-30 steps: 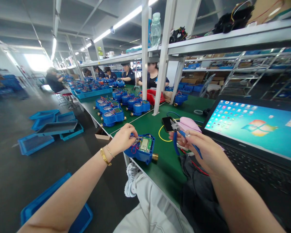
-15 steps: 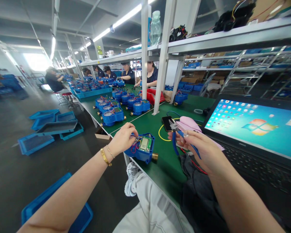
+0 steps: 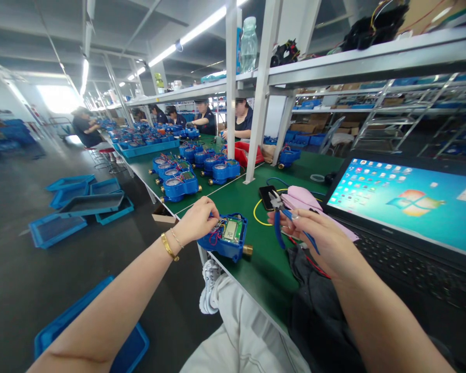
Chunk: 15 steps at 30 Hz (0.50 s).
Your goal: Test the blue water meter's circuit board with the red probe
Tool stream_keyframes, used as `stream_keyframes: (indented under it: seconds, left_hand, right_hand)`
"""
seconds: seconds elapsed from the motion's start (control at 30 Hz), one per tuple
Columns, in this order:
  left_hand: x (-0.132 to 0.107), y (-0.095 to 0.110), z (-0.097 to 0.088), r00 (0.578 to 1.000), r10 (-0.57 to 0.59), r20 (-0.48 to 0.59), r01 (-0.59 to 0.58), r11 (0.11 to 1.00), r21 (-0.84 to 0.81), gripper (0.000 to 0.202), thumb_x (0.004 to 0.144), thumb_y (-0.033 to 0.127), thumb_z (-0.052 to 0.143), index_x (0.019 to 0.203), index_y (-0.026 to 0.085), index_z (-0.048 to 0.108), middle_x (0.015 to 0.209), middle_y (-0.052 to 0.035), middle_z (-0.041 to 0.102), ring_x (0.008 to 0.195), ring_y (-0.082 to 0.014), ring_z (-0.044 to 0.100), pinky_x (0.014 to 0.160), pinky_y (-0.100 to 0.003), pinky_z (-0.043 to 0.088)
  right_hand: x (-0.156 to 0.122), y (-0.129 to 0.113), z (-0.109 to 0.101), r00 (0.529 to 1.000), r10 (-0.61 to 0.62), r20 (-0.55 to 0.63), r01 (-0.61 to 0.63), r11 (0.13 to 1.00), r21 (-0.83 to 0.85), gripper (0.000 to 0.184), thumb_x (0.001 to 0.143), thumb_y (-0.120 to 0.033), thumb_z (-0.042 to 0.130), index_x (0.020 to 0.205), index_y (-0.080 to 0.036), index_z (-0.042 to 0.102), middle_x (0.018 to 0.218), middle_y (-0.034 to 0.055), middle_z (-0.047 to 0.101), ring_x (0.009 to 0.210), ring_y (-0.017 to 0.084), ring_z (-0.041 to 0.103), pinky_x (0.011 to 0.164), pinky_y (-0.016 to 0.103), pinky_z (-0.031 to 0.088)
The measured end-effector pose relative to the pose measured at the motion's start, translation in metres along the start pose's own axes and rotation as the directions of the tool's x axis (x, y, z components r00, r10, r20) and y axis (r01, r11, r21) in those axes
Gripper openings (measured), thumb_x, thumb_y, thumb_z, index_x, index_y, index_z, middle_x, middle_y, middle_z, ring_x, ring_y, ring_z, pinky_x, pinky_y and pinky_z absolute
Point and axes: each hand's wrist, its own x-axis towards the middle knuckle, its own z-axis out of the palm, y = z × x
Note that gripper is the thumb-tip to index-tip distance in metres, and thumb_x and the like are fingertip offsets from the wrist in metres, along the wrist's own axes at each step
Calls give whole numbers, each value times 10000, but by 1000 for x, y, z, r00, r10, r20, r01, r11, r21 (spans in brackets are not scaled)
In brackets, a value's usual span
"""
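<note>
The laptop (image 3: 407, 199) is taken as reference; it stands on the right of the green bench (image 3: 264, 280) with its screen lit, showing desktop icons. The water meter (image 3: 228, 253) being worked on lies well to the left of the laptop, at the near edge of the bench. Its blue housing is uncovered, exposing a green circuit board (image 3: 239, 230), an LCD (image 3: 230, 230) and a bundle of wires (image 3: 214, 238). A brass pipe fitting (image 3: 248, 250) projects from the end facing the laptop.

The left hand (image 3: 198, 223) is farther from the laptop than the LCD and reaches over the meter's left end. Thumb and fingertips are drawn together at the wires; whether one is pinched between them cannot be told.

The right hand (image 3: 314, 228), just left of the laptop, grips diagonal cutters (image 3: 277, 202). Their blue handles stand apart, and the cutting head points away from the person, clear of the meter.

A phone (image 3: 265, 197) lies left of the laptop, beyond the cutters, with a pink pouch (image 3: 301, 198) between phone and laptop. Dark cloth (image 3: 318, 316) is bunched left of the laptop's keyboard. Further blue meters (image 3: 180, 186) stand grouped well left of and beyond the laptop. A red bin (image 3: 246, 154) sits left of and beyond it.
</note>
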Motion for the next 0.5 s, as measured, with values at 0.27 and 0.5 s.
stream_keyframes:
  seconds: [0.27,0.5]
  left_hand:
    - [10,0,-6,992,-61,110,69,995,-69,163,711,188,503,555,162,547,711,-34,570,804,-172,553,750,-257,456]
    - [9,2,-13,965,-164,203,202,962,-186,238,656,280,528,454,156,512,621,-19,575,647,-146,545,590,-234,423]
  right_hand:
    - [-1,-3,0,1000,2,-1,-2,1000,-8,219,662,-407,639,636,-195,592,903,67,694,919,239,599,760,315,421]
    - [-1,-2,-1,1000,2,-9,-2,1000,-5,213,657,-410,645,655,-200,608,924,59,699,953,248,598,811,330,411]
